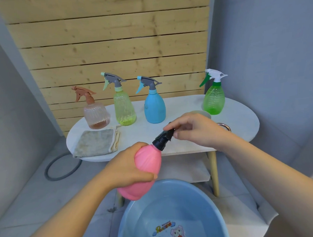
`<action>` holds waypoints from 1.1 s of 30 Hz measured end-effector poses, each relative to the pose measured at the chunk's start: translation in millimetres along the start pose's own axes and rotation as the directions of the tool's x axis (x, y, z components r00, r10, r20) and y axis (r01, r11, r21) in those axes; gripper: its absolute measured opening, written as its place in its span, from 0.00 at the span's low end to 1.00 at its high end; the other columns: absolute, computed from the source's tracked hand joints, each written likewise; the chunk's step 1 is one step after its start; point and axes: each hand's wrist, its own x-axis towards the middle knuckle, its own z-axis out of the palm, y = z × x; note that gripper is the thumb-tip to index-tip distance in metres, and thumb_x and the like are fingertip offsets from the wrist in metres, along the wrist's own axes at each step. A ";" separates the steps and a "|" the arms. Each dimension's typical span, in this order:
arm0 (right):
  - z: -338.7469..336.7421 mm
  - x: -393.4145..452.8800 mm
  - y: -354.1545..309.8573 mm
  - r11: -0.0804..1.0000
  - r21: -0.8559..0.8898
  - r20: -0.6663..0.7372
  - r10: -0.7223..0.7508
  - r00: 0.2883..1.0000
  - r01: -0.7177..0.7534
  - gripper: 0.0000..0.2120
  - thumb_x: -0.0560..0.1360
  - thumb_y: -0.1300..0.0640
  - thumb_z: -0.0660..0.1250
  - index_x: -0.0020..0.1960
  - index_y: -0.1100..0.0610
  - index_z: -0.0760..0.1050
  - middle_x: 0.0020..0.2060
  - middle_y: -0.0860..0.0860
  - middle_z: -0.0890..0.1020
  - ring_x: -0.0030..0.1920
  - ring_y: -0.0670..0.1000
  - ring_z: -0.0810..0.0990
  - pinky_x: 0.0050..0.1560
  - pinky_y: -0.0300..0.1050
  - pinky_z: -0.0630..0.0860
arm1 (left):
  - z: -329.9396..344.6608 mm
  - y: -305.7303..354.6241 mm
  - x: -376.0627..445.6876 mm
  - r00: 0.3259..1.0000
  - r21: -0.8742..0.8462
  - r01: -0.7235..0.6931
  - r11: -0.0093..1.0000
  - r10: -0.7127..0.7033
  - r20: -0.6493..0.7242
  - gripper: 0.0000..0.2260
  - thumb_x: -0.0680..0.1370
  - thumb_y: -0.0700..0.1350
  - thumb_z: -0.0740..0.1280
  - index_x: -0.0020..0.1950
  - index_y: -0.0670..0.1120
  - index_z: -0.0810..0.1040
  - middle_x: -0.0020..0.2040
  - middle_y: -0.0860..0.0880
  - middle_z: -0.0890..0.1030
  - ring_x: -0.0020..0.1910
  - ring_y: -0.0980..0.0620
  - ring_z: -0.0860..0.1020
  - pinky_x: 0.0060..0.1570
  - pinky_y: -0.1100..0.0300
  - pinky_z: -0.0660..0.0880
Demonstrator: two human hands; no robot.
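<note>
A pink spray bottle (147, 166) is tilted in the air above a blue basin (132, 221), its neck pointing up and to the right. My left hand (125, 167) grips the bottle's round body from the left. My right hand (194, 129) pinches the bottle's black spray head (163, 138) between thumb and fingers. Most of the spray head's top is hidden under my right fingers. The basin holds clear water over cartoon pictures on its bottom.
On the white oval table (243, 121) stand a brown-topped clear bottle (95, 114), a yellow-green bottle (123, 109), a blue bottle (154, 107) and a green bottle (213, 99). A folded grey cloth (95, 142) lies at the table's left. A grey hose ring (51, 176) lies on the floor.
</note>
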 end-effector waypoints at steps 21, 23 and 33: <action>0.9 1.1 -3.4 0.954 0.212 0.026 0.212 0.977 -0.213 0.16 0.76 0.65 0.57 0.49 0.50 0.81 0.36 0.51 0.73 0.33 0.46 0.71 0.38 0.37 0.70 | 3.7 -2.4 0.3 0.997 0.113 -0.017 0.993 0.025 -0.072 0.36 0.56 0.58 0.71 0.63 0.63 0.66 0.55 0.60 0.75 0.50 0.57 0.76 0.46 0.60 0.75; 0.8 0.8 -5.3 0.867 0.415 0.099 0.258 0.961 -0.275 0.14 0.78 0.63 0.56 0.46 0.56 0.80 0.36 0.55 0.72 0.33 0.52 0.74 0.39 0.45 0.75 | 3.8 -3.1 0.2 0.996 0.139 -0.019 0.990 0.030 -0.078 0.36 0.56 0.58 0.71 0.64 0.64 0.66 0.55 0.60 0.75 0.51 0.56 0.76 0.47 0.60 0.75; 4.4 0.8 2.3 0.888 0.412 0.114 0.172 0.978 -0.204 0.03 0.73 0.61 0.70 0.43 0.60 0.81 0.40 0.58 0.82 0.37 0.52 0.78 0.42 0.40 0.76 | 2.5 -5.4 0.2 0.993 0.241 -0.044 0.969 0.070 -0.099 0.33 0.60 0.57 0.73 0.62 0.64 0.65 0.55 0.58 0.74 0.51 0.52 0.75 0.49 0.55 0.75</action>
